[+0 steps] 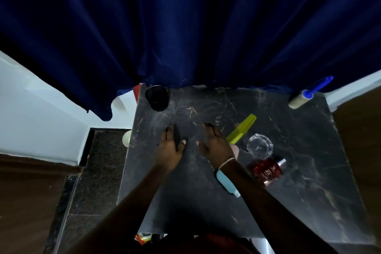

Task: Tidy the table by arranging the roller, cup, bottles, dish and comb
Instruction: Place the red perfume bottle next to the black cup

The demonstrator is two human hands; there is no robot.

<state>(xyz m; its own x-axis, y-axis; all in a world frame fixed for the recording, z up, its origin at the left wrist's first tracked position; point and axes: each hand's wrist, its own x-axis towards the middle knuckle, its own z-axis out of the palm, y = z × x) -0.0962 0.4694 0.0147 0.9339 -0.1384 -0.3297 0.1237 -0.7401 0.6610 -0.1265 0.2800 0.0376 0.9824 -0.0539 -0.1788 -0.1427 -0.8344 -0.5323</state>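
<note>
On the dark worktop [299,126] my left hand [169,146] and right hand [216,145] lie flat, grips wide, holding nothing; the comb [241,129] seemingly touches my right.

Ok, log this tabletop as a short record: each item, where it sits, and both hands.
table: dark marble, blue curtain behind
cup: black, far left corner
roller: blue handle, far right corner
comb: green, right of the right hand
dish: clear glass, just nearer than the comb
red bottle: beside the dish, nearer the person
blue bottle: lying partly under the right forearm
left hand: fingers straight, holding nothing
right hand: fingers straight, holding nothing
</note>
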